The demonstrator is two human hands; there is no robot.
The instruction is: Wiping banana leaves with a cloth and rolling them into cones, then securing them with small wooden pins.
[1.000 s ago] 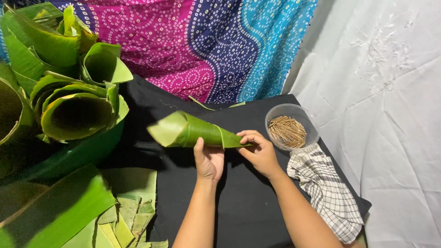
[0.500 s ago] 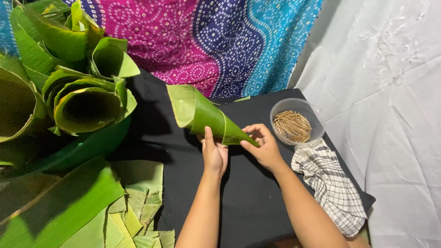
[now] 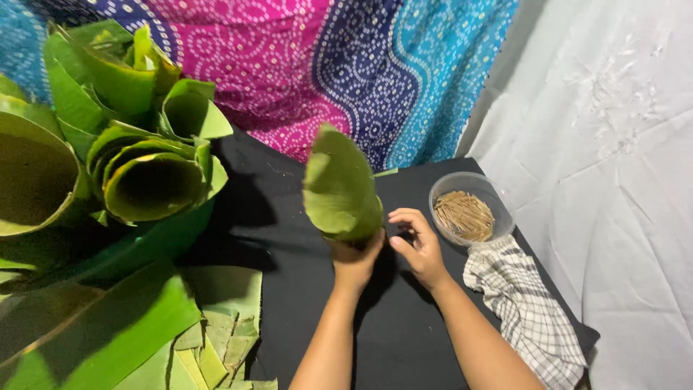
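Gripping leaf cone [image 3: 339, 188] base, left fingers [image 3: 357, 253] underneath

Around the clear round plastic bowl of thin wooden sticks [image 3: 469, 215], the black-cloth tabletop [image 3: 289, 238] lies bare to its left past the upright green leaf cone [image 3: 341, 188], while a checked grey-white cloth [image 3: 523, 307] touches its near side and stacked rolled green leaf cones [image 3: 137, 166] crowd the far left.

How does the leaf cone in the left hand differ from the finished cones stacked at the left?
The leaf cone is held upright in the left hand, alone; the stacked cones lie nested on their sides in a pile. Its mouth faces up, theirs face the camera. Both are rolled green banana leaf.
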